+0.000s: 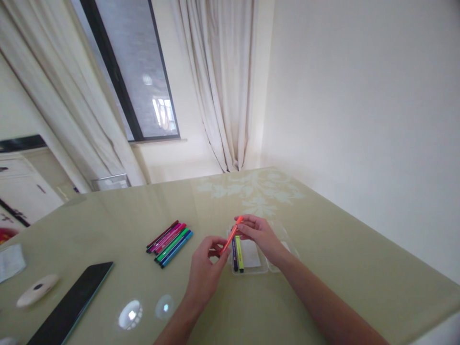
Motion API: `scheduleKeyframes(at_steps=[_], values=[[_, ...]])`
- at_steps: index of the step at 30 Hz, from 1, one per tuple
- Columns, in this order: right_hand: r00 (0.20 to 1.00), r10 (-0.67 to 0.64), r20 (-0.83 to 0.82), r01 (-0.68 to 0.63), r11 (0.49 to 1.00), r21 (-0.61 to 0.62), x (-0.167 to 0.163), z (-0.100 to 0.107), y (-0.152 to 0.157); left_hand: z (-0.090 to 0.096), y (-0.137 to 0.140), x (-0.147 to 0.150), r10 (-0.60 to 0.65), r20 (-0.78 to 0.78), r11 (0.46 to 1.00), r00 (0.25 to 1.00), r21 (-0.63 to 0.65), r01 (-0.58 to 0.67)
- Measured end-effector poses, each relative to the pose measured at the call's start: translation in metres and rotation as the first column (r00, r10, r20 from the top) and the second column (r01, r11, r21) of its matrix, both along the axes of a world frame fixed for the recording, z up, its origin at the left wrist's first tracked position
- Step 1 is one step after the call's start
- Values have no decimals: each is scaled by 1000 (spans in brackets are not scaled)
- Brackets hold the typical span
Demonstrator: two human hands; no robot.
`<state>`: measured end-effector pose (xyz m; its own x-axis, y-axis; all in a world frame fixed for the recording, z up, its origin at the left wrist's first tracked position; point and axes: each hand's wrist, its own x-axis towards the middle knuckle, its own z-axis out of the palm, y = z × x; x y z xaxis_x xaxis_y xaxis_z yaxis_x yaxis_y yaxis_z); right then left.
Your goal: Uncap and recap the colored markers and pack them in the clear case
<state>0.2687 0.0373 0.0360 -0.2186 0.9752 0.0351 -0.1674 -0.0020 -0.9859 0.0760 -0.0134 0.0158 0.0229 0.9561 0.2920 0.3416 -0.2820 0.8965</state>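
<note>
An orange marker (233,235) is held slantwise between both hands, over the left side of an open clear plastic case (264,266). My left hand (208,261) pinches its lower end, while the fingertips of my right hand (259,235) close on its upper end. Inside the case lie a dark marker (235,258) and a yellow-green marker (240,256), side by side, with a white insert (250,254) beside them. The case's lid lies folded out to the right, partly covered by my right hand and forearm.
Left of my hands, several markers (170,242) in dark red, pink, green and blue lie in a row. Farther left are a dark tablet-like slab (74,302), a white oval object (38,290) and a pale cloth or tissue (11,262). A wall (359,120) bounds the table on the right.
</note>
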Motion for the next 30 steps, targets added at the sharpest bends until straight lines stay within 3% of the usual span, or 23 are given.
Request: scheduleKeyframes(at_steps=[7,12,15,18,21,25,30], values=[[999,37,16,-38,999,23,0,-2,1,-1,0,4,17,-53,997,998,75,-13],[999,-26,37,26,1000,15,3,-2,4,-4,0,4,7,-134,996,991,86,4],[986,-144,84,140,989,44,15,0,11,-12,-1,3,-92,-272,989,958,87,119],[961,-197,195,188,980,63,27,-3,19,-22,-3,2,-226,-454,955,862,73,289],[933,-129,336,121,992,45,30,-12,23,-26,-3,2,-266,-550,934,792,55,352],[881,-56,469,15,996,91,25,-22,21,-22,-3,3,-259,-582,929,771,69,364],[843,-61,535,-26,988,154,22,-24,19,-15,-5,4,-276,-591,926,758,47,374]])
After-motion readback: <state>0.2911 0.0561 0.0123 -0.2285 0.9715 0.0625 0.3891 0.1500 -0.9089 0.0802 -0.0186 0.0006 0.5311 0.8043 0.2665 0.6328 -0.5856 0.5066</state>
